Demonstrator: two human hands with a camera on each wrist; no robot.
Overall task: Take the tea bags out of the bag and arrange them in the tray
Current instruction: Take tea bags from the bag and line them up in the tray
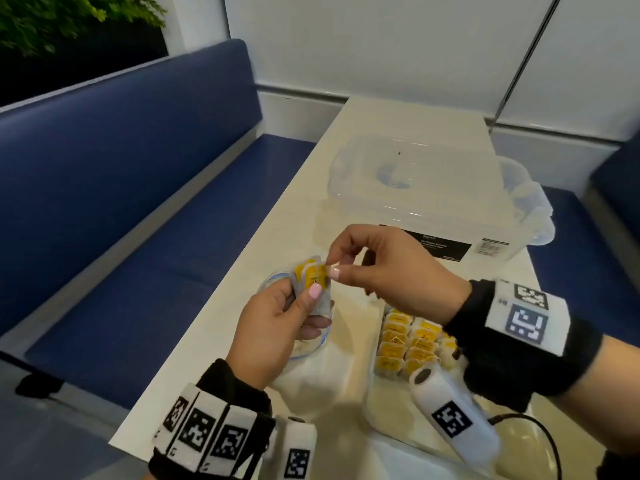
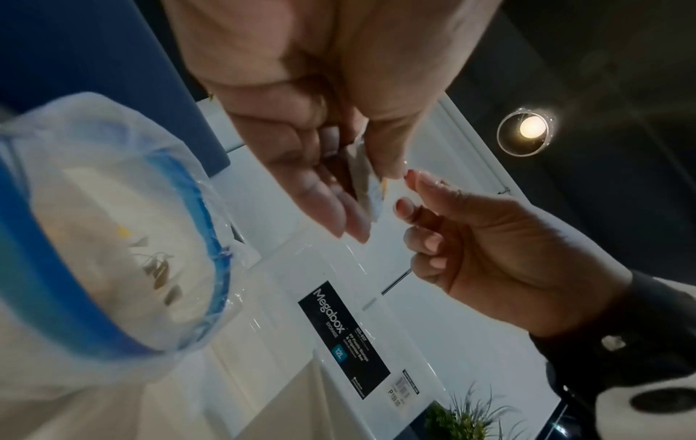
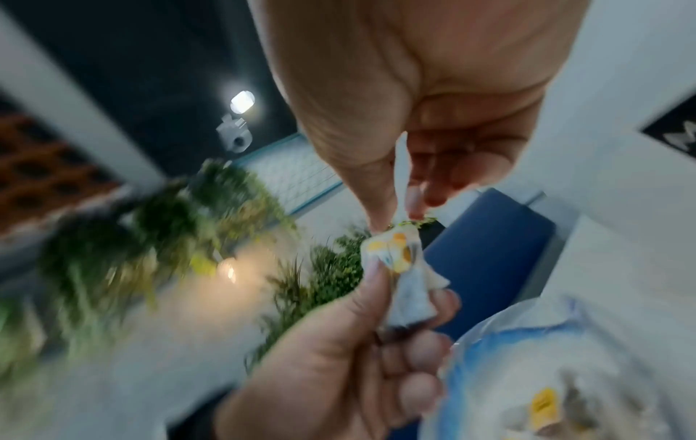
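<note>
My left hand [image 1: 304, 299] grips a small bunch of tea bags [image 1: 311, 278] with yellow tags, just above the clear plastic bag [image 1: 298, 344] with a blue rim. My right hand [image 1: 336, 268] pinches the top edge of one tea bag in that bunch. In the right wrist view the thumb and forefinger of the right hand [image 3: 399, 208] pinch the tea bags [image 3: 406, 268] that the left hand [image 3: 376, 321] holds. The white tray [image 1: 391, 407] lies under my right wrist, with several tea bags [image 1: 408, 344] laid in rows. More tea bags show inside the plastic bag [image 2: 113, 238].
A large clear storage box [image 1: 433, 188] with a black label [image 2: 346, 336] stands on the white table [image 1: 263, 258] behind the hands. A blue bench [image 1: 121, 202] runs along the left side. A black cable [image 1: 540, 434] curls at the lower right.
</note>
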